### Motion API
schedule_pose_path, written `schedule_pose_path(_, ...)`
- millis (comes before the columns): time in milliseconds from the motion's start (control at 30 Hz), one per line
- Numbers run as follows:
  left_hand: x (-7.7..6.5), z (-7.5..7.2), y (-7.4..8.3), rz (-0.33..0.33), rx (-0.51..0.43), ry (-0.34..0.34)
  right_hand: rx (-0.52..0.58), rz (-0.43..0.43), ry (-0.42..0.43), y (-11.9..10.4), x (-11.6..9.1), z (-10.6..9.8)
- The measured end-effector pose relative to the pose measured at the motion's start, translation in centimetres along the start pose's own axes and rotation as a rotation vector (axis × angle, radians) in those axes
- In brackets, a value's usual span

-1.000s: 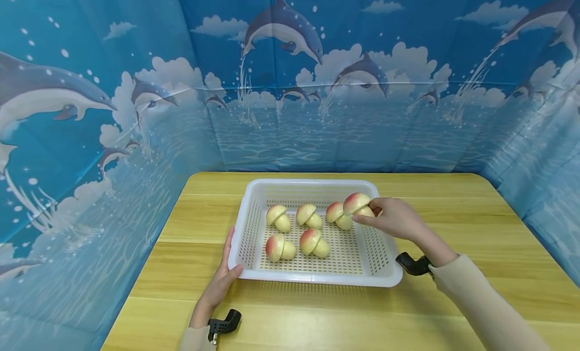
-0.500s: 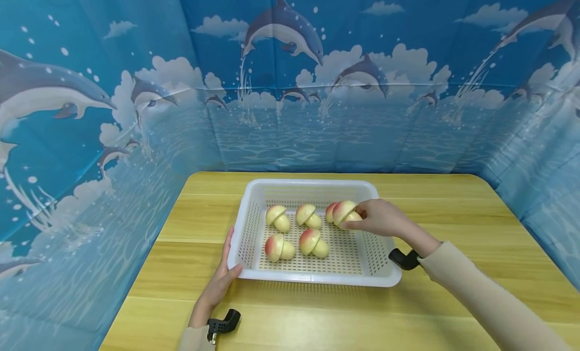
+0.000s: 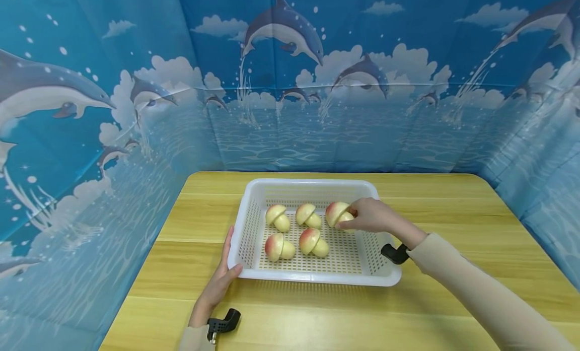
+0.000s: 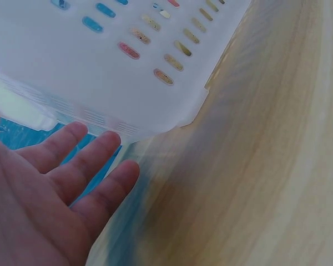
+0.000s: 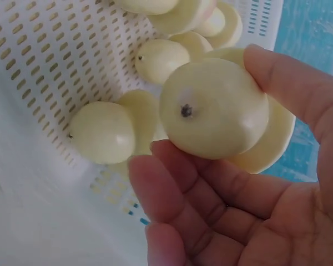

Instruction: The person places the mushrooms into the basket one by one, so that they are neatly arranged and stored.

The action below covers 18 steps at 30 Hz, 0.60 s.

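My right hand (image 3: 369, 215) pinches a pale yellow toy mushroom (image 5: 213, 108) with a reddish cap, above the right part of a white perforated basket (image 3: 312, 277). In the head view this mushroom (image 3: 336, 214) covers the spot where another one showed earlier. Thumb and fingers hold it by the stem side. Inside the basket lie several like it, among them a back-left mushroom (image 3: 278, 218), a back-middle mushroom (image 3: 309, 216), a front-left mushroom (image 3: 279, 248) and a front-middle mushroom (image 3: 314, 242). At the basket's left side my left hand (image 3: 219, 283) rests with fairly straight fingers, thumb near the rim.
The basket stands on a light wooden table (image 3: 453, 230). Blue curtains (image 3: 290, 129) with printed dolphins hang behind the table and along its sides. A black wrist device (image 3: 224, 325) sits on the left wrist, another black device (image 3: 395, 254) on the right.
My right hand has moved left and slightly down with the toy mushroom, over the right-hand one in the back row. The left hand and the basket have stayed nearly still.
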<state>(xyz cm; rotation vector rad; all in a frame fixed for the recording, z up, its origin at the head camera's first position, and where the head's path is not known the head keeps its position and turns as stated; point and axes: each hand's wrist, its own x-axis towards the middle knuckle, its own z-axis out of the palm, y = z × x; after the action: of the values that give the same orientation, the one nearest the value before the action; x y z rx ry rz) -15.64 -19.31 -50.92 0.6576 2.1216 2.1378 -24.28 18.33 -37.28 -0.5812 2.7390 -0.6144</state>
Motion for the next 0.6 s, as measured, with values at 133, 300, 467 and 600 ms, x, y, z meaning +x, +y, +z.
schedule_pose_path(133,0.0,0.0,0.1,0.0,0.003,-0.005,0.004,0.006,-0.023,0.0,0.4,0.4)
schedule_pose_path(300,0.0,0.0,0.2,-0.01,0.013,-0.001,0.014,0.008,-0.044,0.0,0.7,1.0)
schedule_pose_path(467,0.0,0.0,0.1,-0.006,0.006,-0.011,0.033,0.009,-0.063,0.3,1.2,1.6)
schedule_pose_path(600,0.0,0.0,0.1,-0.002,0.002,-0.017,0.057,0.027,-0.086,0.4,1.7,1.9)
